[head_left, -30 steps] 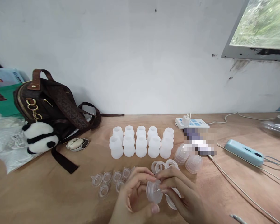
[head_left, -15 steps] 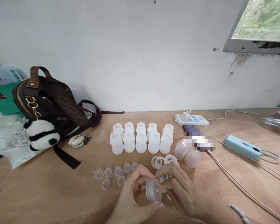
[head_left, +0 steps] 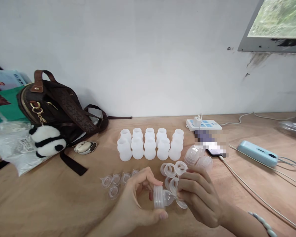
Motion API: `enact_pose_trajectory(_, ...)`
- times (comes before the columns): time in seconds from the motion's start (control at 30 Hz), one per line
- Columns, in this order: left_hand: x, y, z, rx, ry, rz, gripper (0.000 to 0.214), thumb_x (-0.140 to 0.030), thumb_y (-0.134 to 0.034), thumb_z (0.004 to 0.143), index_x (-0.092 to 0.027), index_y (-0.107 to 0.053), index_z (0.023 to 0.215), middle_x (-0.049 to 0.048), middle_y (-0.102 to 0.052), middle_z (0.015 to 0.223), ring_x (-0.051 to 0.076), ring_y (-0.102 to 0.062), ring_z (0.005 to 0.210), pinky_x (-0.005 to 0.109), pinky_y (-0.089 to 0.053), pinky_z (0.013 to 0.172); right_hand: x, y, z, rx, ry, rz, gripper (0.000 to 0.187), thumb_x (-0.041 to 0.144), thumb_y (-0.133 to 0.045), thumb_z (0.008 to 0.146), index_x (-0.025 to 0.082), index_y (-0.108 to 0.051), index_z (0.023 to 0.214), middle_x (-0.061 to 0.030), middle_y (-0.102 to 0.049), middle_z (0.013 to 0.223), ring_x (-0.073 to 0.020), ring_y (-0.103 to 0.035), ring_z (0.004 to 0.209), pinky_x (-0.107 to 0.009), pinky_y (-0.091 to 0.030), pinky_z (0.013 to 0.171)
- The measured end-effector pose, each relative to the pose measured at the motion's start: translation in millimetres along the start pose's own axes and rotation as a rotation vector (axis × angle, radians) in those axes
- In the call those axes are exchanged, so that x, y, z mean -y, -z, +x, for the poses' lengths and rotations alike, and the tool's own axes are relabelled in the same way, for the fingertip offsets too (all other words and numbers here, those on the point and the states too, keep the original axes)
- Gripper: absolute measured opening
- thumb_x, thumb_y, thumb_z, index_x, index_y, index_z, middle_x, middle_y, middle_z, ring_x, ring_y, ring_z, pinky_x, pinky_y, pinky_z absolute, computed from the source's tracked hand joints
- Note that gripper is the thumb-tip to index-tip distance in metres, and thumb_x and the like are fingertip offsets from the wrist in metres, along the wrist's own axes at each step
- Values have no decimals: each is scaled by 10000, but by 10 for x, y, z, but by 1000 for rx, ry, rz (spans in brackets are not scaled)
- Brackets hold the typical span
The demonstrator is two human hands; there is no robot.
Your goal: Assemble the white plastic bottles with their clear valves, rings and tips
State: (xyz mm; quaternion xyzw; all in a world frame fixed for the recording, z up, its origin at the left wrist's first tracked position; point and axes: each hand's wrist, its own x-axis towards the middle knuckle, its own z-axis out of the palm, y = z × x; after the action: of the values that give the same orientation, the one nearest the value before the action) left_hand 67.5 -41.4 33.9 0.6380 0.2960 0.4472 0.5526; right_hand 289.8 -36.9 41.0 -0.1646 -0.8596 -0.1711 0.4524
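My left hand (head_left: 135, 204) grips a clear threaded plastic cap (head_left: 160, 198) between thumb and fingers, low in the middle of the view. My right hand (head_left: 201, 194) pinches a small clear part (head_left: 171, 196) against the cap's end, fingers curled. Just behind the hands lie several clear rings (head_left: 174, 168). To the left of them lie several small clear valves (head_left: 114, 182). Two rows of white frosted bottle-shaped pieces (head_left: 150, 144) stand further back on the wooden table (head_left: 51, 197).
A brown bag (head_left: 54, 108) with a panda toy (head_left: 48, 141) lies at the left, beside a plastic pouch (head_left: 12, 148). Clear domed caps (head_left: 196, 156), a power strip (head_left: 203, 124), a light-blue device (head_left: 258, 153) and white cables (head_left: 256, 194) lie at the right.
The cap has turned from facing me to lying sideways in my left hand. My right hand has shifted to its right end, pressing the small clear part there. The view rose slightly.
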Motion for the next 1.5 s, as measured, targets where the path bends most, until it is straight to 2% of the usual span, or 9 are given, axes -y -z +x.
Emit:
enact_pose_trajectory(0.37, 73, -76, -41, 26, 35, -94, 723, -496, -955, 531, -257, -527, 1063, 7, -653, 950, 199, -617, 847, 296, -459, 766, 39, -64, -93, 227, -60, 36, 360, 344, -491, 1023, 118, -593, 1283, -143, -687, 1107, -262, -570, 1117, -447, -444, 1018)
enact_pose_trajectory(0.43, 29, 44, -7, -96, -59, 112, 742, -582, -909, 559, -256, -551, 1121, 40, -658, 1019, 253, -607, 943, 359, -457, 857, 44, -70, -149, 207, -87, 38, 340, 331, -512, 1007, 126, -604, 1263, -142, -684, 1109, -269, -578, 1120, -457, -447, 1019)
enact_pose_trajectory(0.57, -33, 496, 192, -680, -206, 683, 420, -458, -713, 830, -241, -531, 1141, 86, -580, 1185, 286, -550, 1051, 437, -439, 906, 35, -69, -192, 176, -146, 45, 315, 271, -509, 983, 141, -600, 1255, -142, -670, 1126, -274, -589, 1114, -472, -459, 1005)
enact_pose_trajectory(0.63, 4, 724, 295, -751, -128, 828, 551, -448, -724, 780, -218, -477, 1216, 117, -544, 1261, 323, -545, 1102, 496, -453, 923, 39, -76, -180, 189, -149, 51, 311, 244, -518, 970, 135, -598, 1250, -142, -667, 1128, -274, -588, 1108, -474, -454, 1003)
enact_pose_trajectory(0.9, 164, 944, 376, -627, 108, 803, 508, -421, -670, 776, -171, -514, 1190, 137, -656, 1180, 339, -620, 1084, 517, -499, 907, 80, -112, -129, 190, -128, 105, 326, 146, -525, 923, 100, -589, 1239, -137, -672, 1090, -259, -602, 1052, -436, -452, 961)
enact_pose_trajectory(1.13, -74, 832, 265, -705, -223, 784, 454, -403, -688, 834, -201, -553, 1218, 95, -605, 1217, 296, -588, 1138, 466, -462, 1006, 67, -104, -105, 114, -222, 150, 392, 74, -511, 882, 95, -563, 1270, -126, -664, 1069, -239, -604, 990, -412, -479, 903)
enact_pose_trajectory(1.23, -163, 667, 188, -489, -267, 731, 395, -345, -698, 838, -236, -603, 1205, 65, -618, 1204, 273, -598, 1109, 396, -485, 961, 51, -108, -99, 85, -278, 182, 449, 65, -515, 888, 104, -521, 1336, -121, -649, 1088, -229, -597, 989, -400, -493, 893)
enact_pose_trajectory(1.37, -119, 480, 130, -186, -104, 390, 376, -346, -743, 802, -235, -612, 1136, 42, -705, 1036, 219, -676, 870, 274, -529, 709, 6, -108, -73, 4, -335, 225, 465, 26, -555, 879, 155, -527, 1325, -107, -625, 1104, -223, -594, 1010, -358, -519, 841)
enact_pose_trajectory(1.5, -31, 426, 110, -84, 2, 252, 316, -360, -786, 756, -223, -698, 1027, 21, -732, 891, 181, -662, 740, 224, -489, 607, -34, -111, -58, -49, -356, 237, 478, -31, -532, 870, 180, -549, 1299, -109, -614, 1150, -217, -609, 1043, -349, -540, 846)
